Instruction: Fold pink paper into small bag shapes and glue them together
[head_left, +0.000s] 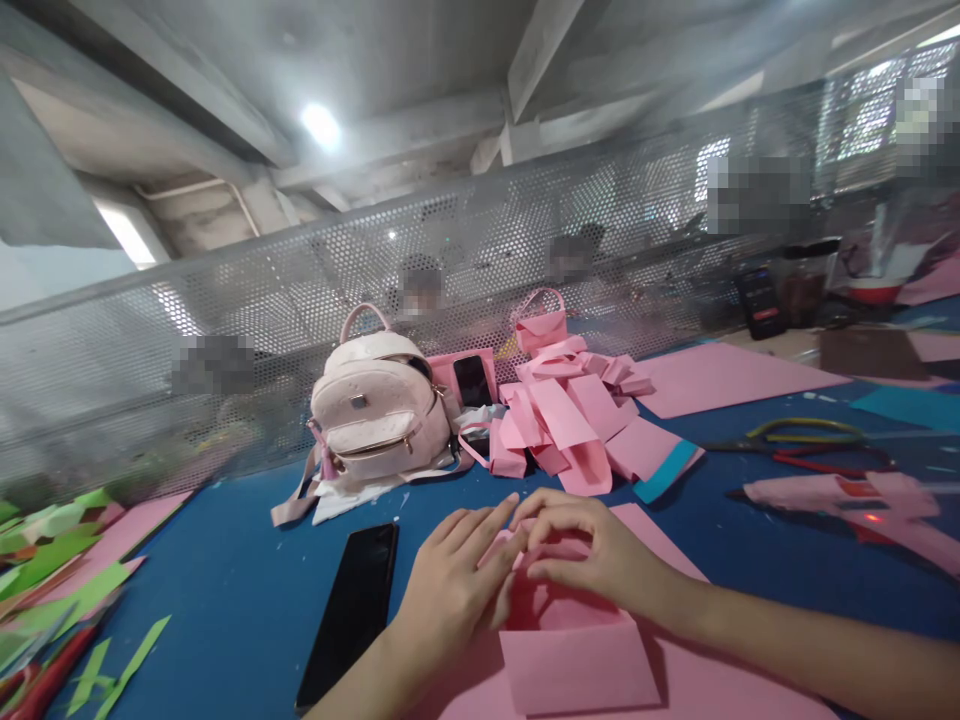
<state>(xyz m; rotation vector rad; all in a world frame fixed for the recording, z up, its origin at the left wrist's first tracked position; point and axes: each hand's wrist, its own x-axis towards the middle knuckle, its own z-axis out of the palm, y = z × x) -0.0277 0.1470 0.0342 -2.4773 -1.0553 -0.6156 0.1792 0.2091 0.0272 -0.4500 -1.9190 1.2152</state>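
Observation:
Both my hands rest on a folded pink paper piece lying on a larger pink sheet on the blue table. My left hand lies on the fold's left side with fingers stretched forward and pressed flat. My right hand curls over the top of the fold, fingertips pinching its upper edge beside the left fingers. A black phone lies face up just left of my left wrist.
A pale pink backpack stands behind, beside a second phone and a heap of folded pink paper bags. Scissors and a pink glue gun lie to the right. Green paper scraps cover the left edge. A perforated metal screen closes the back.

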